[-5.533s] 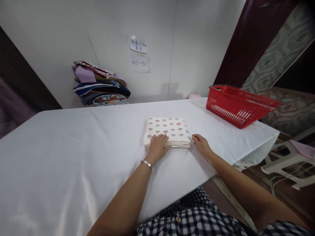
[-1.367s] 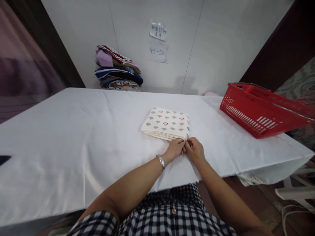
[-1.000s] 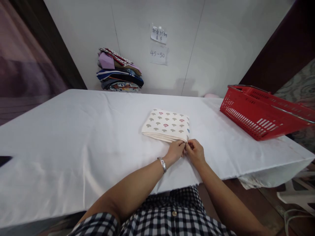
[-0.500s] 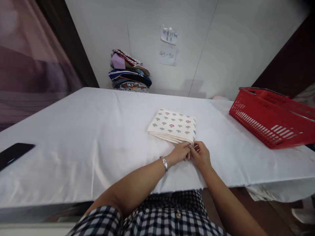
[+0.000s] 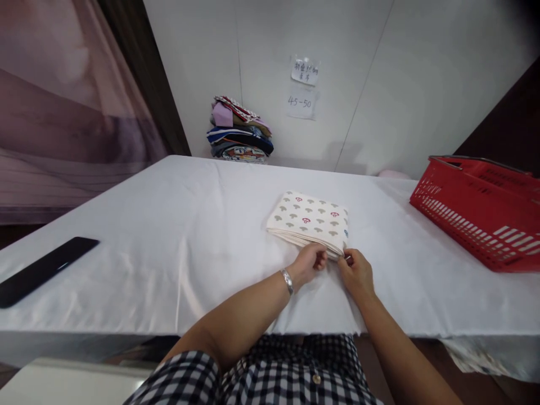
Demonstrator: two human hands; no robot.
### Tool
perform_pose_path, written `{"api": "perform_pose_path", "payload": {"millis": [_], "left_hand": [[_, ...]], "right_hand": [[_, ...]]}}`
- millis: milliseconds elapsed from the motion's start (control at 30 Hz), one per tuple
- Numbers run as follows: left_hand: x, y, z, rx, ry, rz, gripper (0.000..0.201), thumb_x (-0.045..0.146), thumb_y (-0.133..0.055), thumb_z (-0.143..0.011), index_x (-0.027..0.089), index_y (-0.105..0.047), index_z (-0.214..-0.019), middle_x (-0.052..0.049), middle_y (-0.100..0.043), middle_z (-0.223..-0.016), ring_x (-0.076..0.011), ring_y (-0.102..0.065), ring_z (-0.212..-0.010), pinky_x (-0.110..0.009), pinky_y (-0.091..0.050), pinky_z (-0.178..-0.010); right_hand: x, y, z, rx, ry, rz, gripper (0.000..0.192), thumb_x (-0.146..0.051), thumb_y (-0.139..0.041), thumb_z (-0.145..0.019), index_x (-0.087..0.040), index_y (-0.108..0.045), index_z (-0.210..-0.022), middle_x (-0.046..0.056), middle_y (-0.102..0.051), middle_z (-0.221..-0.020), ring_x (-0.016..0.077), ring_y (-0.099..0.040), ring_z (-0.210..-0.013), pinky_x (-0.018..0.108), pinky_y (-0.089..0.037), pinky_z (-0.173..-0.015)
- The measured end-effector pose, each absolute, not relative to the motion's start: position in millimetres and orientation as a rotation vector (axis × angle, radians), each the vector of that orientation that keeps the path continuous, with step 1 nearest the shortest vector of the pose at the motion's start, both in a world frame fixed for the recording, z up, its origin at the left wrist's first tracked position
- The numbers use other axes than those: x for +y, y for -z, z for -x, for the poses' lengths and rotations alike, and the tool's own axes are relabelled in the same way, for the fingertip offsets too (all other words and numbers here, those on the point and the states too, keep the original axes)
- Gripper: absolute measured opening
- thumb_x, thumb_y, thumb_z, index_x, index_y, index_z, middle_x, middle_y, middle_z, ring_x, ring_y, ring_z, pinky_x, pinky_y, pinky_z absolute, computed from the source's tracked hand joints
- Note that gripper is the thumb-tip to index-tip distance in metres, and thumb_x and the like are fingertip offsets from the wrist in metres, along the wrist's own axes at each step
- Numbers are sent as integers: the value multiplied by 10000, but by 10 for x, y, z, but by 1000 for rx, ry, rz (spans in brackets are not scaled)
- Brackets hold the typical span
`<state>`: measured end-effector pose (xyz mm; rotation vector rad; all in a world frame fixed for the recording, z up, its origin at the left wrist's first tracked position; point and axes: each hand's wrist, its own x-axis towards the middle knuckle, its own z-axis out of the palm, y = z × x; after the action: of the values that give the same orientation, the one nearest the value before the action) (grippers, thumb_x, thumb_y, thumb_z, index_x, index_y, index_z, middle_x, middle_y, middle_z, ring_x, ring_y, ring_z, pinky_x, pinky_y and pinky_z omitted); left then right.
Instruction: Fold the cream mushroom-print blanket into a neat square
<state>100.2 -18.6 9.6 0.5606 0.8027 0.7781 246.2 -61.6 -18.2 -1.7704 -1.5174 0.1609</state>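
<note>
Head view, cloth: folded cloth [image 5: 310, 220], soft, cream with small grey and red mushroom shapes, a flat square of many thin layers, lying on the table near the front edge, right of the middle.
Head view, left hand: left hand [image 5: 310, 263], fingers curled in and narrow, pinching the near right corner of the folded cloth; shiny metal bracelet [image 5: 287, 280] round the wrist.
Head view, right hand: right hand [image 5: 358, 272], just beside the left hand, fingertips bent and close together at the same corner, touching the thin layer edges; cannot tell if pinching a layer or only pressing on it.
Head view, table: table [image 5: 177, 236], big and flat, covered with a smooth, slightly shiny white sheet with soft creases.
Head view, basket: red basket [image 5: 481, 211], hard plastic with slotted sides and a thin metal handle, on the right side of the table, well apart from the cloth.
Head view, pile: pile of clothes [image 5: 239, 130], many colours, soft and lumpy, at the far edge against the white wall.
Head view, phone: black phone [image 5: 44, 270], flat, long and glossy, on the left side of the table.
Head view, notes: two paper notes [image 5: 302, 87] stuck on the wall, the lower one reading 45-50.
Head view, shirt: checked shirt [image 5: 270, 374], black and white squares, with a small round button.
</note>
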Motion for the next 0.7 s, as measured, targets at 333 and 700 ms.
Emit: {"api": "perform_pose_path", "payload": {"millis": [333,700], "left_hand": [[-144,-122,-907,827,-937,-377,213,252,-544,-810,153,-449,-648,45,-468,-535,-27,-377,-399,-147,-250,-384],[3,-215,-660,1011,-1022,-421,382,440,-494,-893,156,-429,-646,47,-450,-516,-22,-369,-380,-149,-223,-371]], "right_hand": [[-639,173,-2499,-1500,-176,1870,216,-400,-503,-764,-206,-581,-820,4,-597,-665,162,-523,-572,275,-372,-565],[-662,157,-2461,-1551,-76,1856,195,-347,-487,-781,-219,-545,-917,14,-586,-843,149,-533,-628,269,-401,-546]]}}
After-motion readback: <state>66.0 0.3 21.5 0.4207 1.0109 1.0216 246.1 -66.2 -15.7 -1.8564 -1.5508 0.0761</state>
